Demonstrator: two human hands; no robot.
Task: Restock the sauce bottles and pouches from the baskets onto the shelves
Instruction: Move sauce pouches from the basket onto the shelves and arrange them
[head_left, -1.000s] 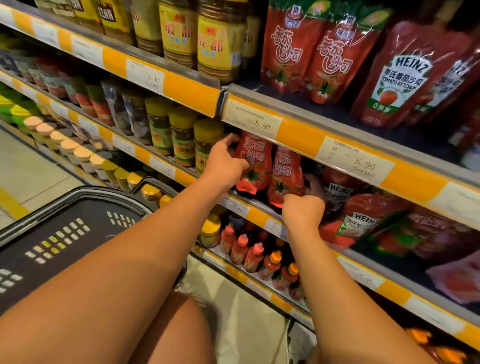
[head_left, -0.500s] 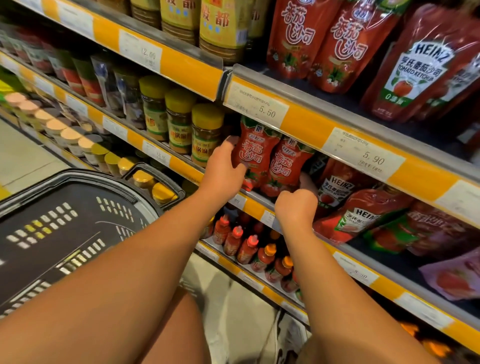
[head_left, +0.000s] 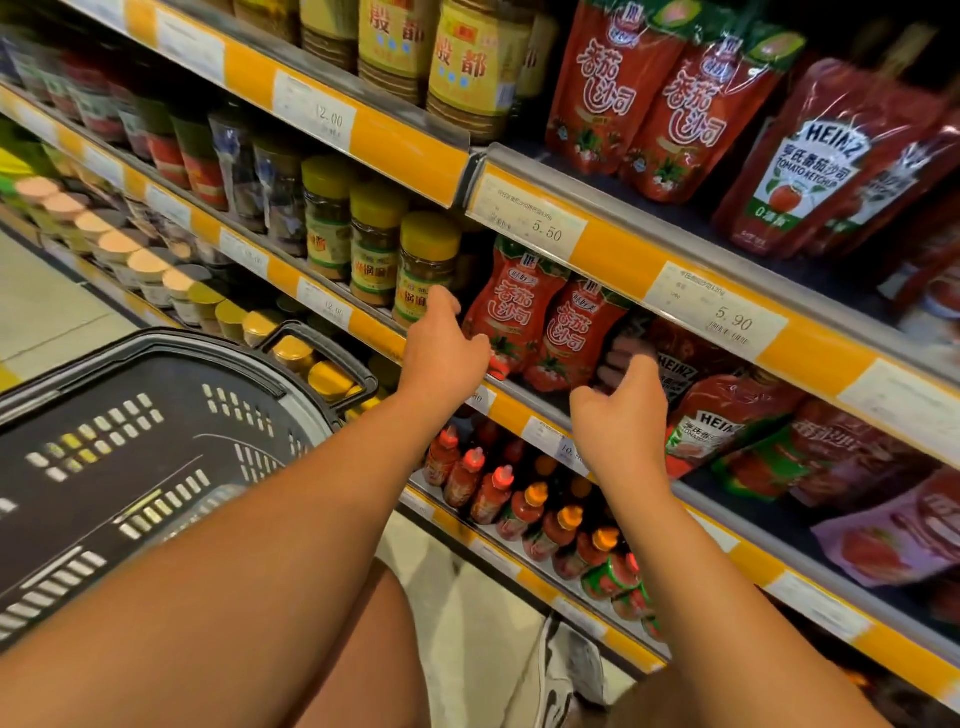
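Two red tomato sauce pouches (head_left: 550, 325) stand upright side by side on the middle shelf (head_left: 524, 410), under the 5.50 price tag. My left hand (head_left: 441, 353) hovers just left of them, fingers apart, holding nothing. My right hand (head_left: 621, 408) is in front of the shelf edge just right of the pouches, fingers spread and empty, with its fingertips toward a Heinz ketchup pouch (head_left: 727, 421). A black shopping basket (head_left: 150, 452) hangs at my left forearm; its inside looks dark and I see nothing in it.
Yellow-lidded spice jars (head_left: 374, 244) stand left of the pouches. Small red sauce bottles (head_left: 514, 499) fill the shelf below. More red pouches (head_left: 670, 98) and Heinz pouches (head_left: 821, 156) sit on the shelf above. A shoe (head_left: 566, 670) is on the tiled floor.
Both hands have let go of the two red pouches and drawn back a little from the shelf, fingers opening. The pouches now stand on their own.
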